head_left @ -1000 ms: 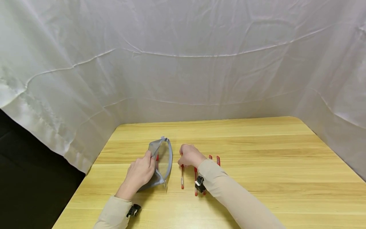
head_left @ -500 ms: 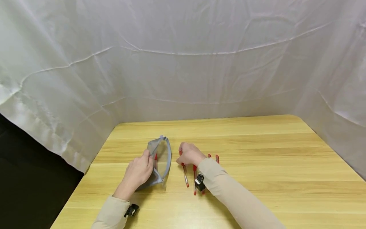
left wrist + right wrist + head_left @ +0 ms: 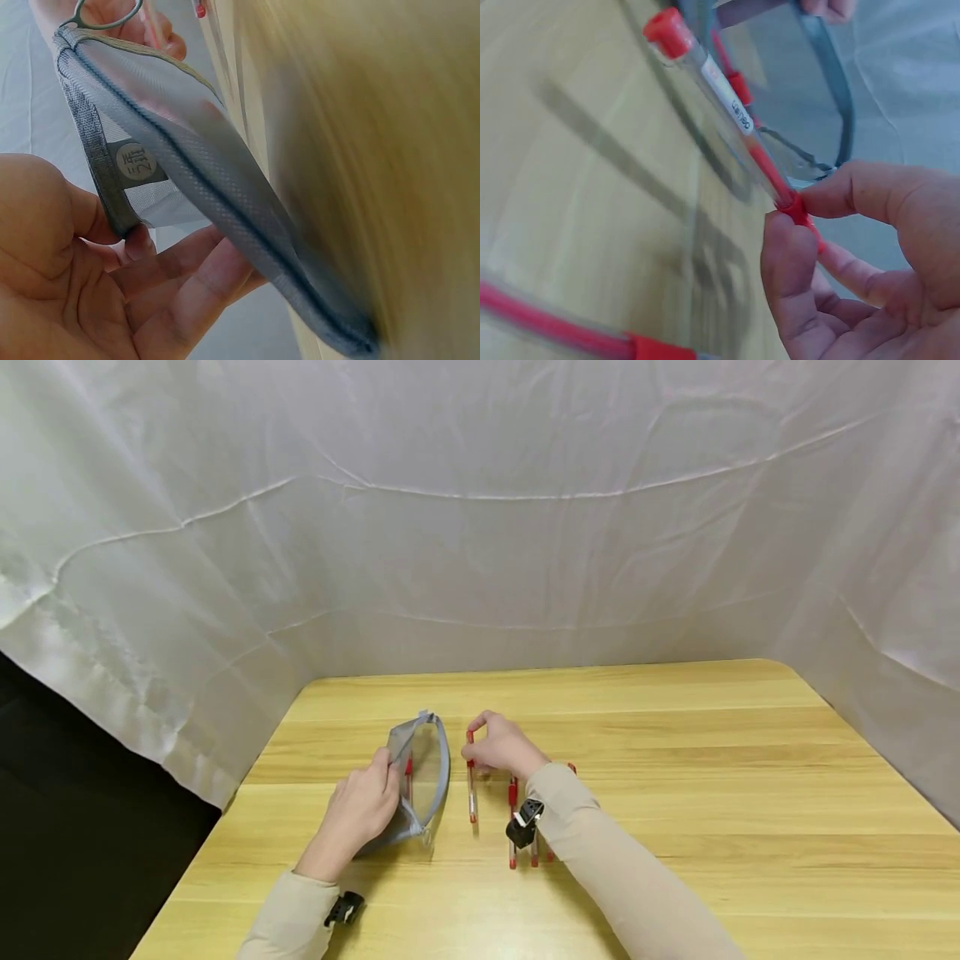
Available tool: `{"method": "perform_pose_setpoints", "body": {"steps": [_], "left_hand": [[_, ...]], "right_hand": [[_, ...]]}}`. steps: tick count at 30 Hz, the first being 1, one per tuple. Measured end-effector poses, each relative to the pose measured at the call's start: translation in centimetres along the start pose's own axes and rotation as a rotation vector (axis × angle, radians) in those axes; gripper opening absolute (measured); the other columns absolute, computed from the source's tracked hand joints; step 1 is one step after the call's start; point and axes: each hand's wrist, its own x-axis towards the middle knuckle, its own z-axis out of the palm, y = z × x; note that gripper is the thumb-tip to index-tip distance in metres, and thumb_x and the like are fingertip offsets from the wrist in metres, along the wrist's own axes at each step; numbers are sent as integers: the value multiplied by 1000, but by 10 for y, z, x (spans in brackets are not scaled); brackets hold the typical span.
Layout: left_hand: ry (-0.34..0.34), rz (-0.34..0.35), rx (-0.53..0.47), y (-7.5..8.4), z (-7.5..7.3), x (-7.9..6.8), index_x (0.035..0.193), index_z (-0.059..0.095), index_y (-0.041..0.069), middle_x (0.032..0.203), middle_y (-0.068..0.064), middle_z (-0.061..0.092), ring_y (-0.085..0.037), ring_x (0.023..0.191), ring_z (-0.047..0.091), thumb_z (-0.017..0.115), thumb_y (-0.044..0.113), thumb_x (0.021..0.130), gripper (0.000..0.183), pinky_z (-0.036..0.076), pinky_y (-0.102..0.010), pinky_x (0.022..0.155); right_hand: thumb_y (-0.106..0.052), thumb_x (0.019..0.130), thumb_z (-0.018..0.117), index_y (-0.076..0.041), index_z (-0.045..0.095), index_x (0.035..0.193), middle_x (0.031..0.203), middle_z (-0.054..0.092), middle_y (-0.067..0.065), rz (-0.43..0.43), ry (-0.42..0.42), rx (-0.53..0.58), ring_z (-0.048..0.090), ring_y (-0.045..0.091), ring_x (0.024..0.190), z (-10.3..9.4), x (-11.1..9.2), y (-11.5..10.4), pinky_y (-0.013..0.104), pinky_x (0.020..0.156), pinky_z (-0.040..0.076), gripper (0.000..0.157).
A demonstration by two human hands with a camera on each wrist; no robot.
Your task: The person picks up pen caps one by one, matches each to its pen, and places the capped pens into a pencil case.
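Observation:
My left hand [image 3: 360,802] grips one side of a grey mesh zip pouch [image 3: 444,768], whose mouth stands open toward the right. In the left wrist view, the thumb and fingers pinch its dark edge band [image 3: 105,176]. A red-capped pen [image 3: 408,768] shows inside the pouch. Just right of the opening, my right hand [image 3: 506,747] pinches another red pen [image 3: 472,793] near its cap, between thumb and fingertips. The right wrist view shows this held pen [image 3: 727,101] raised over the table, its clear barrel and red end plug pointing away from the hand.
Several more red pens [image 3: 513,793] lie side by side on the wooden table [image 3: 712,793], partly hidden under the right wrist and its camera. White cloth [image 3: 525,552] hangs behind and around the table. A dark area [image 3: 82,827] lies beyond its left edge.
My right hand has picked the pen up from the table and moved slightly away from the body; the pen swung at a slant, then straightened. The left hand keeps its hold on the pouch.

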Motion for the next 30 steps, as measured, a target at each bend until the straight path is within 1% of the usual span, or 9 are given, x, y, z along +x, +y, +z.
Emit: {"method": "perform_pose_setpoints", "body": {"steps": [4,7,10,13,16,22,24,27,30], "left_hand": [[0,-2,-7,-1,0,0,108,53,8,67,-8,51,-24,57,51,40,22,114,20,37,-36,52],[6,-1,-8,0,1,0,107,52,8,67,-8,51,-24,58,51,40,22,114,20,38,-36,52],[16,6,-14,0,2,-1,106,52,8,67,-8,52,-24,58,51,41,22,114,20,38,-36,53],[18,10,-19,1,2,-1,106,52,8,67,-8,52,-24,57,51,41,22,114,20,38,-36,52],[17,12,-16,2,3,0,105,52,8,66,-7,50,-24,57,50,41,22,114,19,37,-36,52],[11,-2,-16,2,4,0,105,51,9,67,-7,50,-24,58,51,41,23,114,19,38,-36,53],[12,-3,-14,2,4,0,105,51,9,67,-7,51,-25,58,51,41,23,114,19,38,-36,53],[18,-2,-14,2,3,0,105,51,9,67,-8,50,-25,58,51,41,22,114,18,38,-36,52],[21,-1,-18,2,3,-1,104,50,9,66,-7,49,-25,58,50,41,22,113,18,38,-36,52]], "right_hand": [[-10,91,74,-5,59,133,81,67,5,2,47,26,70,18,69,-1,4,-1,33,71,60,45],[-12,92,73,-7,59,134,79,67,5,6,58,46,68,19,69,0,7,-2,32,68,57,45],[-10,93,72,-6,60,135,78,70,5,8,66,106,70,20,69,1,8,-2,30,65,53,44],[-9,93,71,-6,60,135,84,77,8,4,86,172,77,28,80,3,9,-2,31,66,55,43],[-9,93,71,-7,61,135,92,80,12,1,121,206,79,34,91,6,11,-3,35,70,59,43],[-5,91,72,-6,61,136,101,80,16,-9,180,268,79,25,82,15,14,-7,31,68,60,46],[-4,91,73,-6,61,136,102,80,18,-9,189,287,79,28,84,18,15,-7,31,68,60,46],[-3,92,74,-5,62,136,101,79,19,-8,195,302,80,36,91,23,15,-10,36,73,62,45],[-2,92,75,-4,62,135,97,78,17,-9,192,295,79,37,89,27,15,-11,37,73,63,45]]}}
